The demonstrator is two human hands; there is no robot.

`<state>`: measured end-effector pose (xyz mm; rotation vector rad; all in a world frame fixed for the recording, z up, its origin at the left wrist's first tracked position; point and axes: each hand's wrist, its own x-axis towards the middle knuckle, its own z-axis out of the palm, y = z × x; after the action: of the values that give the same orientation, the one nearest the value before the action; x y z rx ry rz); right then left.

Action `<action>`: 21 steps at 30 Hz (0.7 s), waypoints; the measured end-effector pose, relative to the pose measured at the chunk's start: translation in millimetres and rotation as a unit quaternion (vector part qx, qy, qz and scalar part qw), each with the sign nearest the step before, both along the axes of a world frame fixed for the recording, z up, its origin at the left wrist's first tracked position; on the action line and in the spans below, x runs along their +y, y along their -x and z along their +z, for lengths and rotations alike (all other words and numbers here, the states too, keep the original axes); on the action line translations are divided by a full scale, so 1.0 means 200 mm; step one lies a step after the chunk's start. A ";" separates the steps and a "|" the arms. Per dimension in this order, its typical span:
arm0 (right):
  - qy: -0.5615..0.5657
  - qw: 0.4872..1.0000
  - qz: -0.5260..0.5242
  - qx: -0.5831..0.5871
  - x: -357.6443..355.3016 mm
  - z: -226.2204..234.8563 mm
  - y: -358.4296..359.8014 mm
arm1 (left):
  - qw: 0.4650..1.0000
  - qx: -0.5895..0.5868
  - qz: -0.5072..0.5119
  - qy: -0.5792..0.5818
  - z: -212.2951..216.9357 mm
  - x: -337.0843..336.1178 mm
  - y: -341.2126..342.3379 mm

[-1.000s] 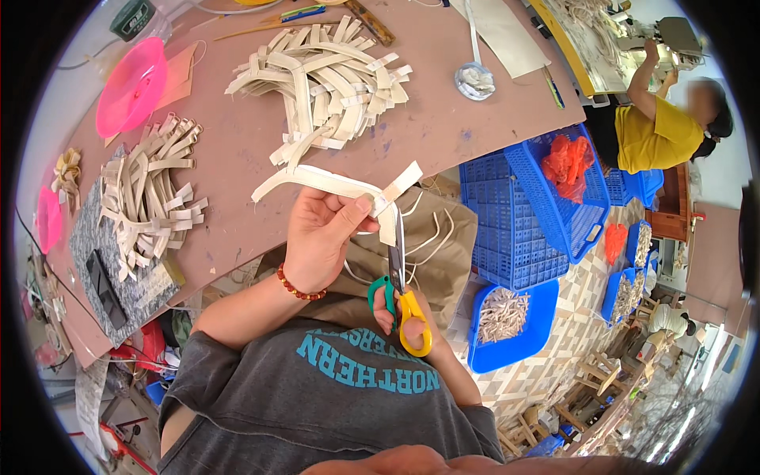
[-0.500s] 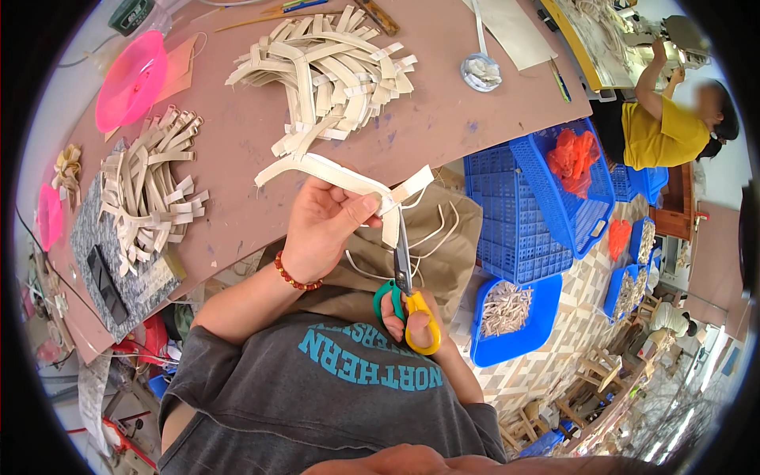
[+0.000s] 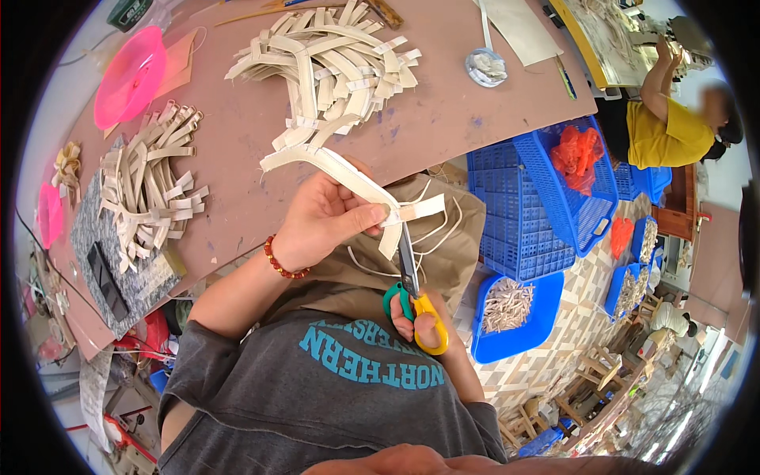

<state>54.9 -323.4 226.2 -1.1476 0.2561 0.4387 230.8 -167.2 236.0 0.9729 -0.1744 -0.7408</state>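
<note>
My left hand (image 3: 326,218) pinches a long cream strip (image 3: 332,163) that is folded and crossed at its near end. A red bead bracelet (image 3: 283,262) sits on that wrist. My right hand (image 3: 427,332) grips scissors (image 3: 410,293) with one green and one yellow handle loop, blades pointing up at the crossed end of the strip. Both hands are over my lap, just off the near edge of the brown table (image 3: 245,127).
Two piles of cut cream strips (image 3: 336,63) (image 3: 150,186) lie on the table, with a pink disc (image 3: 131,75). Blue plastic baskets (image 3: 522,214) stand at the right; one blue tray (image 3: 518,313) holds strip offcuts. A person in yellow (image 3: 665,119) works at far right.
The strip and my left hand shifted slightly, and the scissors rose so the blades now meet the crossed end of the strip.
</note>
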 end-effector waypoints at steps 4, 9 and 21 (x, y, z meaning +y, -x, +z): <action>0.020 1.000 -0.006 -0.002 0.00 0.00 -0.01 | 0.997 -0.008 -0.072 -0.002 -0.01 0.03 -0.03; -0.001 1.000 0.015 0.024 -0.02 0.00 0.00 | 0.995 0.010 -0.093 -0.020 0.01 0.04 -0.04; 0.024 0.999 0.039 0.005 -0.05 -0.01 0.01 | 0.979 -0.039 -0.188 -0.066 0.04 0.06 -0.08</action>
<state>53.6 -332.6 225.0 -1.2049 0.2322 0.5096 247.7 -154.5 243.0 1.1104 -0.3888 -1.0722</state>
